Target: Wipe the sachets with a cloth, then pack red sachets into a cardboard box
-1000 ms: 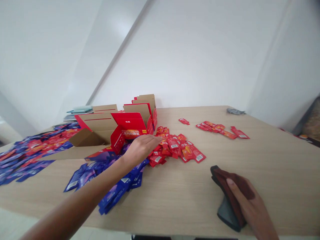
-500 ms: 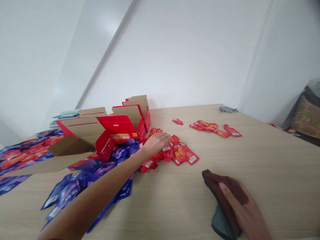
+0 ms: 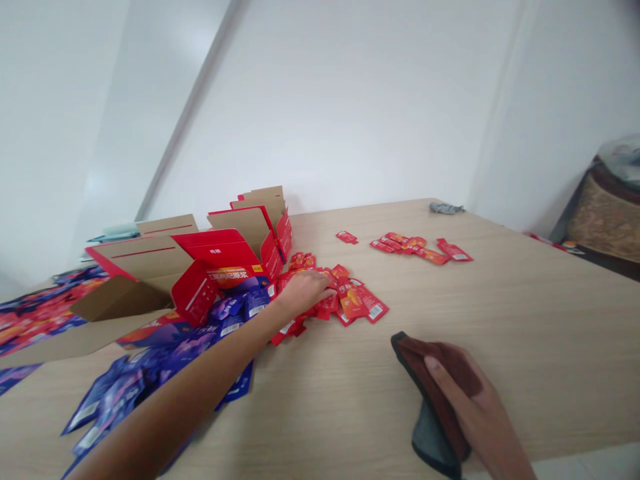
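My left hand reaches across the wooden table and rests palm down on a heap of red sachets, its fingers curled into the pile. My right hand lies flat with fingers stretched out on a folded dark red and grey cloth near the table's front edge. Blue sachets are spread under my left forearm. An open red cardboard box stands just behind the heaps.
A second row of red sachets lies farther back on the right, with one loose sachet beside it. More red and blue sachets cover the far left. A grey rag sits at the far corner. White walls stand behind.
My left hand has curled its fingers into the red sachet heap and drawn slightly back. The view has swung to the right. My right hand stays on the cloth.
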`<state>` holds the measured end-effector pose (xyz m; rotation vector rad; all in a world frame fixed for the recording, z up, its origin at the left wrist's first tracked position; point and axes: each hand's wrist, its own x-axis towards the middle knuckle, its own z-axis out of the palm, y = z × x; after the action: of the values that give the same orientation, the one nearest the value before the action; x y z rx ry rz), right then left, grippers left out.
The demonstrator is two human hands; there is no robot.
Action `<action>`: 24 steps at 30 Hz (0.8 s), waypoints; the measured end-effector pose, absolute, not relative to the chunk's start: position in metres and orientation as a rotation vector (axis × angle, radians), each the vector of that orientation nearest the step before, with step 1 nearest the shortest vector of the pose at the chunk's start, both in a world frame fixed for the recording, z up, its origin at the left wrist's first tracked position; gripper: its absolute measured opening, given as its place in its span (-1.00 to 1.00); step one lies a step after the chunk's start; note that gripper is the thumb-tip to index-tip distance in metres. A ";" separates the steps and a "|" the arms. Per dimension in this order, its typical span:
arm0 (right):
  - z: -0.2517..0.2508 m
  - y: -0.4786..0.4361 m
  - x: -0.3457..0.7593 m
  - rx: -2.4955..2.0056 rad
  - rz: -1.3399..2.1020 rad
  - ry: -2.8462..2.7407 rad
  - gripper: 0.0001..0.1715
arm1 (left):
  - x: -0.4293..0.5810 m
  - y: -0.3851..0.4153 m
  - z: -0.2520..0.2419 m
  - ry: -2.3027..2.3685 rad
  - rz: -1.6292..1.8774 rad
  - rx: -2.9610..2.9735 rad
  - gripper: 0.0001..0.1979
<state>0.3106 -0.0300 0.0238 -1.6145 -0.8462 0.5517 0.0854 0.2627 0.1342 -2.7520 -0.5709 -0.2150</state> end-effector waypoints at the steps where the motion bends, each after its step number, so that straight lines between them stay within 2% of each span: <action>1: 0.023 -0.030 0.311 -1.615 0.565 -0.836 -0.36 | 0.085 0.262 0.136 -0.574 -0.221 -2.749 -0.66; 14: 0.035 -0.030 0.305 -1.553 0.587 -0.850 -0.40 | 0.089 0.254 0.170 -0.440 -0.436 -2.702 -0.56; 19: 0.051 -0.033 0.296 -1.497 0.663 -0.912 -0.45 | 0.160 0.247 0.186 -0.329 -0.425 -2.738 -0.60; 24: 0.059 -0.034 0.291 -1.449 0.684 -0.967 -0.45 | 0.266 0.249 0.157 -0.382 -0.287 -2.785 -0.74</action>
<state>0.2913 -0.0338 0.0590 -1.4493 -0.9668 0.6842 0.2658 0.2494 0.1566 -2.7852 -0.3823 -0.2866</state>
